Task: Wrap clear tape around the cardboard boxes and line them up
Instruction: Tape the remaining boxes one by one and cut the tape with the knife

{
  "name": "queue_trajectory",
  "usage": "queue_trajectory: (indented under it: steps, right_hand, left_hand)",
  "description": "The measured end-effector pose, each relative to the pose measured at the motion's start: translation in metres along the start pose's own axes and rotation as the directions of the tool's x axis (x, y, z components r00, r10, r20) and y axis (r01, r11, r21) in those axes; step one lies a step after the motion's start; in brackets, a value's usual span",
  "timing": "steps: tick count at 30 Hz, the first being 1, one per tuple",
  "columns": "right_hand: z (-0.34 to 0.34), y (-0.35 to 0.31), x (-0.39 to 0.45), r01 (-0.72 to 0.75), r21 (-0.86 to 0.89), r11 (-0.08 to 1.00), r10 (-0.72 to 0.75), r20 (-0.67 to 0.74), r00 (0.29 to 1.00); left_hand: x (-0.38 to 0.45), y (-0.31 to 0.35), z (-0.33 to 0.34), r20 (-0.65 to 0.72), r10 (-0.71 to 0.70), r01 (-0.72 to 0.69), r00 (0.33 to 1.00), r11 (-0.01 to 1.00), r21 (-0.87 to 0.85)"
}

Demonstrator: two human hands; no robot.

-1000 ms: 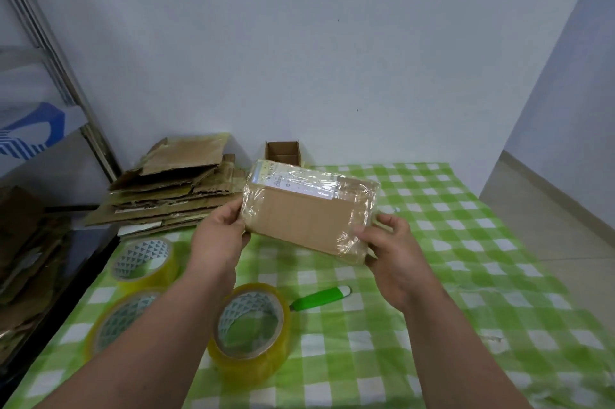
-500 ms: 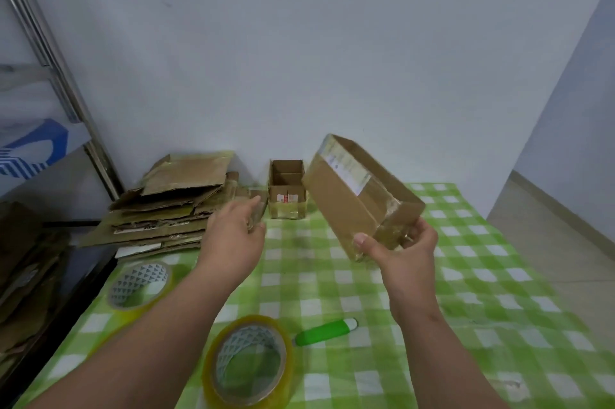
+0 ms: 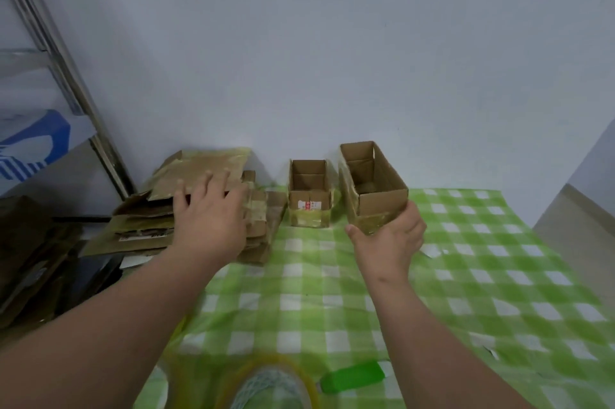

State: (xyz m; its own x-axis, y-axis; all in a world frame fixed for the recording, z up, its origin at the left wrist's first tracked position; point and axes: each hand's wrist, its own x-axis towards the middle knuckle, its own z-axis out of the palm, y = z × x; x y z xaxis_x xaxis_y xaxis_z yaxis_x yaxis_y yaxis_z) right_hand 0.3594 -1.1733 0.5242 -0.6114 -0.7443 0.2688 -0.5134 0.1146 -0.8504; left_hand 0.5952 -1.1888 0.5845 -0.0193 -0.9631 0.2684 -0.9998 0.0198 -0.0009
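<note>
Tape roll (image 3: 271,387) lies blurred at the near edge beside a green cutter (image 3: 352,377). Farther out I see the right hand (image 3: 387,242) grasping the larger open box (image 3: 372,187), standing just right of the smaller box (image 3: 309,197). The left hand (image 3: 209,214), fingers spread and relaxed, rests on the flattened cardboard pile (image 3: 143,222) by the wall.

Checked table (image 3: 466,275) (boxes (image 3: 309,199), cardboard (image 3: 139,229), tape (image 3: 269,385))

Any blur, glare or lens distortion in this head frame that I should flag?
Head view: light is soft and even, with no harsh glare; the tape roll and green handle at the bottom edge are smeared; the left hand is slightly soft; the metal rack post leans, as wide-angle lenses render edges; both standing boxes stay readable.
</note>
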Motion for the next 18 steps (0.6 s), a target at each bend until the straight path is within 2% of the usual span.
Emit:
queue_trajectory:
  steps: [3, 5, 9, 12, 14, 18]
  right_hand:
    - [0.015, 0.003, 0.006, -0.087, -0.042, 0.995, 0.092, 0.144, 0.985]
    - [0.020, 0.001, 0.008, -0.119, -0.088, 0.989, 0.133, 0.186, 0.974]
    - [0.022, -0.008, 0.008, -0.225, -0.190, 0.956, 0.249, 0.116, 0.961]
    - [0.021, -0.009, 0.005, -0.277, -0.188, 0.942, 0.299, 0.104, 0.949]
    - [0.019, -0.008, 0.001, -0.286, -0.180, 0.941, 0.309, 0.114, 0.944]
    - [0.012, -0.009, -0.008, -0.236, -0.162, 0.958, 0.253, 0.092, 0.963]
  left_hand:
    - [0.014, -0.012, 0.006, 0.015, 0.019, -0.020, 1.000, 0.996, 0.089]
    - [0.022, -0.019, 0.010, 0.009, 0.014, -0.014, 1.000, 0.996, 0.093]
    - [0.035, -0.028, 0.016, 0.067, -0.013, 0.008, 0.998, 0.997, 0.072]
    - [0.038, -0.032, 0.019, 0.110, -0.029, 0.031, 0.993, 0.999, -0.014]
    - [0.038, -0.034, 0.022, 0.138, -0.031, 0.039, 0.990, 0.997, -0.059]
    - [0.037, -0.037, 0.023, 0.283, -0.002, 0.011, 0.959, 0.999, -0.030]
